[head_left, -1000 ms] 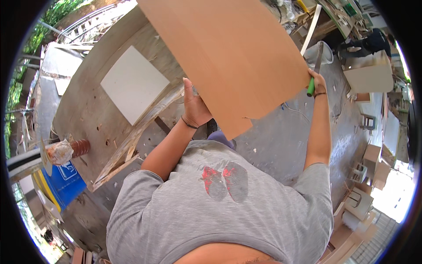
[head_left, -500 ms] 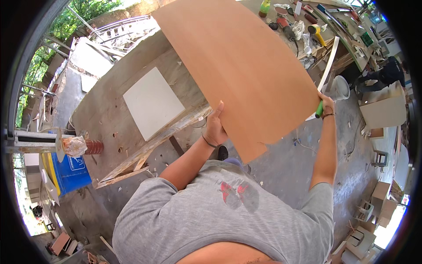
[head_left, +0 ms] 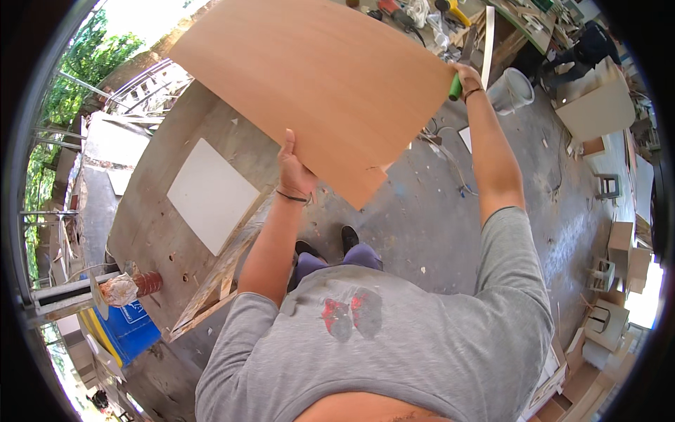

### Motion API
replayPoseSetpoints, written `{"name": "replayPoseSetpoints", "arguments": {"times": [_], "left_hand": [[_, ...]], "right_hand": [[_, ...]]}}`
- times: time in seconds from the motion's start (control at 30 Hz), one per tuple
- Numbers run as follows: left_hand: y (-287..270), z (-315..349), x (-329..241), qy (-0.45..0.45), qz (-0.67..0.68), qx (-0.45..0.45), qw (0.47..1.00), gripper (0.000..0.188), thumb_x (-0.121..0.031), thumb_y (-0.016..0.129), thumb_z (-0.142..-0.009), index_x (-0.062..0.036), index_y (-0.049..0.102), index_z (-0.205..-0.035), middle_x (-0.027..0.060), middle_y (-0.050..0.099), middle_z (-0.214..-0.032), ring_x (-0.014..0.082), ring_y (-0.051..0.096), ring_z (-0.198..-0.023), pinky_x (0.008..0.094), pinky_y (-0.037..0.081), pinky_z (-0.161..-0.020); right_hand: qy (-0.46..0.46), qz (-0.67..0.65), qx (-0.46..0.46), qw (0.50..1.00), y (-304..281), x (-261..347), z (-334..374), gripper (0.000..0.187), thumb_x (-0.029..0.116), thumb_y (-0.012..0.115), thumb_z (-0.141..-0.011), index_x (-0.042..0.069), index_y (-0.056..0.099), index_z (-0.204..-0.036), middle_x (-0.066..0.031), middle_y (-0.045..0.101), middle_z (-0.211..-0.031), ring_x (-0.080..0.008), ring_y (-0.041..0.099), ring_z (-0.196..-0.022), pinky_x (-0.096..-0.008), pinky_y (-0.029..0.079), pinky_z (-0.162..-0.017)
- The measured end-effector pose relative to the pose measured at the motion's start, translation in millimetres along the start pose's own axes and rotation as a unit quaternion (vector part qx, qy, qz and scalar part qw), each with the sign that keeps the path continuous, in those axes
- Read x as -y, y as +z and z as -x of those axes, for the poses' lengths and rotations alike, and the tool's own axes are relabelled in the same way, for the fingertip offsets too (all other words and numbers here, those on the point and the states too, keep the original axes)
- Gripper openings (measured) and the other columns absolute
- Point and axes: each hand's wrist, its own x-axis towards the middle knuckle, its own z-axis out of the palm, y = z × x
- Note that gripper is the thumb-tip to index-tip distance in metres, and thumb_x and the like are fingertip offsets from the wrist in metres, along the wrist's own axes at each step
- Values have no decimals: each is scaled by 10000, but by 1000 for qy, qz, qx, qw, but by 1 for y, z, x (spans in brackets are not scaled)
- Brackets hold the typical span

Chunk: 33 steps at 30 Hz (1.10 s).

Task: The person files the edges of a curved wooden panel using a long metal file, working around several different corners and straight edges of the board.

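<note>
A large brown plywood sheet (head_left: 309,77) is held up in front of me, tilted, over the left worktable and the floor. My left hand (head_left: 297,172) is closed on its near left edge, thumb on top and fingers mostly hidden beneath. At the right corner my right hand (head_left: 467,79) is closed round a green handle (head_left: 455,87) and is against the sheet's edge. What the handle belongs to is mostly hidden; a dark blade-like strip shows beyond the hand. Near the sheet's close corner is a small notch with a splintered piece (head_left: 384,169).
A white panel (head_left: 211,195) lies on the worktable (head_left: 151,232) at left. Beyond my right hand stand a translucent bucket (head_left: 511,91) and a long white strip (head_left: 488,42). A person (head_left: 590,49) bends at the far right. Cables (head_left: 450,165) lie on the floor.
Both hands have shifted left and the sheet with them, its right corner swinging farther away. More floor and my feet now show below it. Both hands keep their hold.
</note>
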Motion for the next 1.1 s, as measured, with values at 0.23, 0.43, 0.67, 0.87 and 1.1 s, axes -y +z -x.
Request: {"name": "replayPoseSetpoints", "arguments": {"times": [0.23, 0.43, 0.67, 0.87, 1.1], "left_hand": [[-1, 5, -8, -37, 14, -13, 999, 519, -433, 384, -1013, -45, 452, -1352, 120, 554, -1313, 287, 528, -1212, 465, 422, -1031], [11, 15, 9, 12, -21, -59, 998, 413, -285, 548, -958, -57, 493, -1298, 95, 574, -1274, 262, 544, -1187, 438, 444, -1003], [17, 12, -2, 31, 90, -35, 995, 400, -247, 550, -954, -57, 486, -1300, 96, 561, -1287, 281, 523, -1209, 445, 426, -1024], [19, 19, 7, -27, 25, -7, 999, 426, -290, 546, -966, -53, 471, -1312, 58, 544, -1312, 200, 516, -1223, 372, 432, -1014], [23, 28, 37, -30, 27, 2, 999, 430, -273, 496, -990, -55, 441, -1356, 73, 520, -1356, 211, 496, -1247, 371, 399, -1033]], "right_hand": [[-58, 84, -134, 986, -6, 2, 66, 270, 185, 739, -788, 7, 657, -973, -75, 660, -860, -193, 613, -704, -327, 484, -618], [-161, -14, -65, 985, -7, -7, 202, 252, 178, 664, -895, 86, 550, -1101, -30, 642, -963, -138, 638, -820, -281, 515, -604], [-105, 35, -17, 994, 10, -21, 356, 286, 110, 626, -918, 25, 521, -1169, -45, 569, -751, -86, 462, -469, -243, 397, -408], [-55, 125, 7, 991, 25, -35, 401, 252, 122, 628, -924, 50, 561, -1155, -9, 515, -671, -70, 454, -458, -225, 389, -402], [-86, 173, 20, 981, 41, -9, 398, 247, 133, 612, -939, 38, 555, -1159, 3, 485, -661, -67, 456, -469, -221, 388, -412]]}}
